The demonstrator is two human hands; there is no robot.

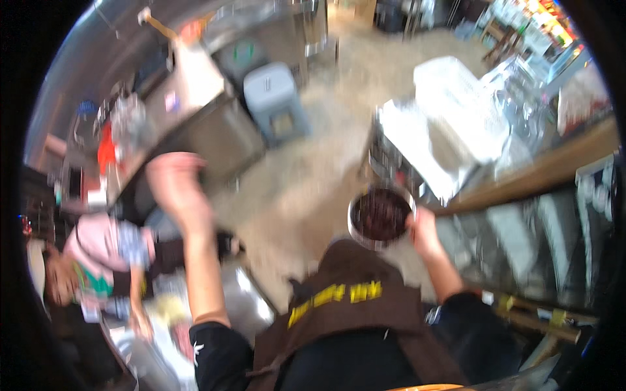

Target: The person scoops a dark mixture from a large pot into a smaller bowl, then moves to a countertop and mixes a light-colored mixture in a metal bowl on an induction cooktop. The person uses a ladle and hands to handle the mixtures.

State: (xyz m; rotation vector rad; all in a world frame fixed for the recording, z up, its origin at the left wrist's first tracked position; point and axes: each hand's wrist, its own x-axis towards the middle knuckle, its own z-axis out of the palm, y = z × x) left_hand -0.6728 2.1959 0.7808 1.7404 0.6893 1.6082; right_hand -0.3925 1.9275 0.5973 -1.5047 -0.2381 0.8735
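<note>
My right hand (424, 232) grips the edge of a round, light-rimmed container (353, 227), perhaps a pot or bowl, held in front of my brown apron (337, 317). Dark brown contents (381, 215) show inside it; what they are I cannot tell. My left hand (176, 183) is raised and stretched forward on the left, blurred by motion. Its fingers are too smeared to read, and I see no object in it. Behind that hand, in the picture, runs a steel-fronted counter (215, 134).
A grey lidded bin (274, 97) stands on the floor beside the counter. To the right, a white plastic basket (459, 107) and clear plastic bags (523, 102) rest above a wooden edge (547, 171). At lower left a co-worker (107, 244) reaches over a steel worktop (239, 303) with food.
</note>
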